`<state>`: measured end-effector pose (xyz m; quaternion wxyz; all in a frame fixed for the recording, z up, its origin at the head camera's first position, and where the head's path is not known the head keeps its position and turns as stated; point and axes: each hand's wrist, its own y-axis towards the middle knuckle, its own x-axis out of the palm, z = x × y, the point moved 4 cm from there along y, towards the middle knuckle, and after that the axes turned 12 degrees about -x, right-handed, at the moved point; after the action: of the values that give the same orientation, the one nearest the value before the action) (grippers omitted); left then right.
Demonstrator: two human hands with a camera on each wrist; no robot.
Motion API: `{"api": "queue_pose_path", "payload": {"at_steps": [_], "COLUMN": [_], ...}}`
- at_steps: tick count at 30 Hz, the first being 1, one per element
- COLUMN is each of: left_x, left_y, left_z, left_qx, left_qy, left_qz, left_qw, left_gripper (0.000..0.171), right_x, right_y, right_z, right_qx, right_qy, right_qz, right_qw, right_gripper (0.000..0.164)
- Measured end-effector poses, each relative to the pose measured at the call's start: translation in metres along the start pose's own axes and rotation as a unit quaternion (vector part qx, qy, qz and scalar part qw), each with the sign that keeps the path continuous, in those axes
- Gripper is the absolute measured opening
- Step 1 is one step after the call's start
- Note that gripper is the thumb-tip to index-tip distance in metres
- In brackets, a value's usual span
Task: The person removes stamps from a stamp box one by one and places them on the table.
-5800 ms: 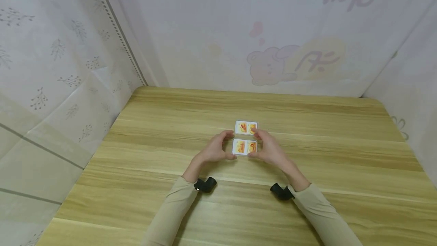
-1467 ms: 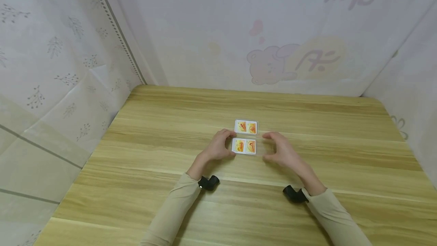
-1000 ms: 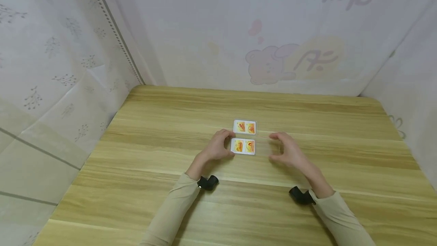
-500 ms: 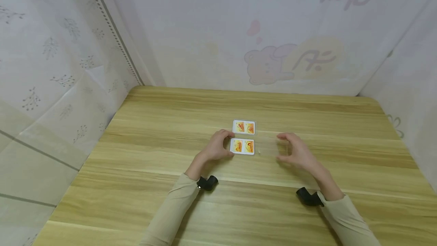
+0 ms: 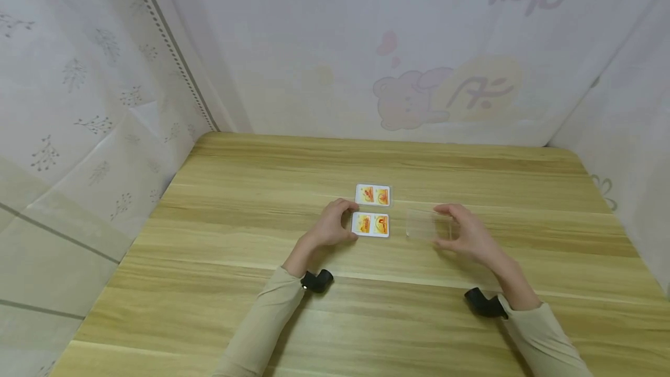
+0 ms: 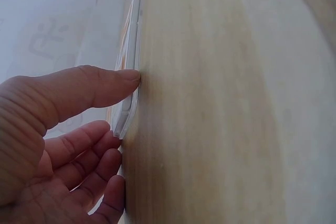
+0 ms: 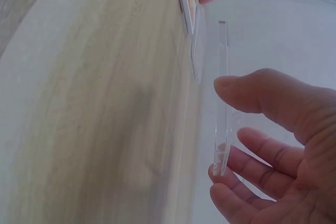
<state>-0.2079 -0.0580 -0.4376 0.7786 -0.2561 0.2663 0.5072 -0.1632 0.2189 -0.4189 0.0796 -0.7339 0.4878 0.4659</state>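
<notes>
Two flat, white-faced cases with orange and yellow stamp-like pictures lie one behind the other on the table. My left hand (image 5: 330, 226) grips the near case (image 5: 370, 224) at its left end, thumb on the near edge and fingers on the far one. The left wrist view shows the thumb against the edge of this case (image 6: 128, 51). The far case (image 5: 373, 195) lies just behind, untouched. To the right, my right hand (image 5: 468, 234) pinches a clear plastic cover (image 5: 420, 224) by its long edges. In the right wrist view the transparent cover (image 7: 221, 103) is held above the table.
The wood-grain table (image 5: 314, 319) has a pale printed curtain (image 5: 293, 63) behind it and another patterned curtain (image 5: 78, 150) at the left. Black wrist cameras are strapped on the left wrist (image 5: 317, 281) and the right wrist (image 5: 485, 303).
My right hand has moved from the near case out to the right, drawing the clear cover off it. The left hand has stayed at the case's left end.
</notes>
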Motion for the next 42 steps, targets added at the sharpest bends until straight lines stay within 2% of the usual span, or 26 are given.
{"api": "queue_pose_path", "payload": {"at_steps": [10,22,32,42], "left_x": [0.000,0.000,0.000,0.000], "left_y": [0.000,0.000,0.002,0.002], "left_z": [-0.001,-0.001,-0.001,-0.002], "left_qx": [-0.005,-0.005,0.002,0.008], "left_qy": [0.000,-0.004,-0.002,0.000], "left_qz": [-0.003,-0.003,-0.001,0.002], "left_qw": [1.0000,1.0000,1.0000,1.0000], "left_gripper": [0.057,0.057,0.057,0.056], "right_x": [-0.005,-0.013,-0.024,-0.028], "right_y": [-0.007,-0.018,-0.025,-0.033], "right_z": [0.003,0.013,0.017,0.026], "right_qx": [-0.034,-0.007,-0.013,-0.002], "right_qy": [0.007,-0.006,-0.007,-0.008], "right_qz": [0.006,-0.012,0.009,0.002], "right_qw": [0.999,1.000,1.000,1.000], "right_gripper": [0.058,0.059,0.060,0.060]}}
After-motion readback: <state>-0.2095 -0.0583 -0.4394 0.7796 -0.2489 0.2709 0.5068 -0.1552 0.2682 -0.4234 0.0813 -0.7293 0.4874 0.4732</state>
